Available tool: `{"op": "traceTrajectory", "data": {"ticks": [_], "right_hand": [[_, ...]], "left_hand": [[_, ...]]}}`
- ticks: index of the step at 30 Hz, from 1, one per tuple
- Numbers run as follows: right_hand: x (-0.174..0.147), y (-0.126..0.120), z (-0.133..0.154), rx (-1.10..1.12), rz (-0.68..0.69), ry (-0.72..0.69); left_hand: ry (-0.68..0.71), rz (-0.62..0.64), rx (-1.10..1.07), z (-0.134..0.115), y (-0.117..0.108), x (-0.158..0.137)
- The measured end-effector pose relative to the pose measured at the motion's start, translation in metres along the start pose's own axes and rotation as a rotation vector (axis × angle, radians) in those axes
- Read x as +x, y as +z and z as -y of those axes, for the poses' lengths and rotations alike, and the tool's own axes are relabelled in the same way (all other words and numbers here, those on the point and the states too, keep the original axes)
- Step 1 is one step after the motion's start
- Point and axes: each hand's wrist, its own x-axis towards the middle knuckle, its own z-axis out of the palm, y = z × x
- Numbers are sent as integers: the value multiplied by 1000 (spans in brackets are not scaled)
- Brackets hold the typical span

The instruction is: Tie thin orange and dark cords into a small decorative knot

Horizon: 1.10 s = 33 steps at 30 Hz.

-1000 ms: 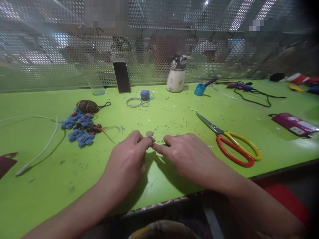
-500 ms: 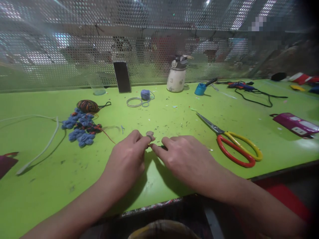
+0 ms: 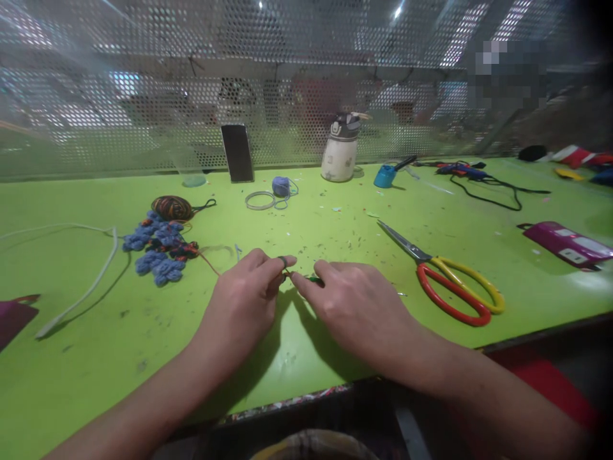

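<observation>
My left hand (image 3: 244, 291) is closed in a pinch on orange and dark yarn (image 3: 287, 273), with a dark strand wrapped round its raised index finger. My right hand (image 3: 352, 297) is closed round a crochet hook (image 3: 315, 279), of which a green part shows between the fingers. Both hands' fingertips nearly meet over the table, and the stitches between them are too small to make out. From the left hand an orange strand (image 3: 209, 263) runs to a group of blue crocheted flowers (image 3: 160, 267). Behind them lies a dark and orange yarn ball (image 3: 171, 207).
Scissors (image 3: 431, 265) lie right of my right hand. Farther back on the green table (image 3: 96, 358) stand a phone (image 3: 237, 153), a bottle (image 3: 340, 153) and a blue pot (image 3: 384, 176), near a blue yarn ball (image 3: 281, 186). A white cable (image 3: 96, 291) curves at left.
The view has tilted slightly, so the objects at the back sit a little lower. My hands stay together in nearly the same place, with small shifts of the fingers.
</observation>
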Motion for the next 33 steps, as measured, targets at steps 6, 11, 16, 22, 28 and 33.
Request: {"op": "traceTrajectory", "data": {"ticks": [6,11,16,22,28,33], "right_hand": [[3,4,6,46,-17,41],[4,6,9,77,-23,100],[6,10,9,137,-71,130],[14,26,-3,795,-186,324],[25,30,-1,1562,-231,607],[23,34,1,1507,-366,474]], "left_hand": [[10,7,39,-4,3,-4],[-2,-22,41,-5,4,-3],[-75,-81,-19,-5,8,0],[-262,-205,-264,-8,8,8],[-647,-233,-965,-12,-2,18],[-686,-176,-1243,-4,-6,20]]}}
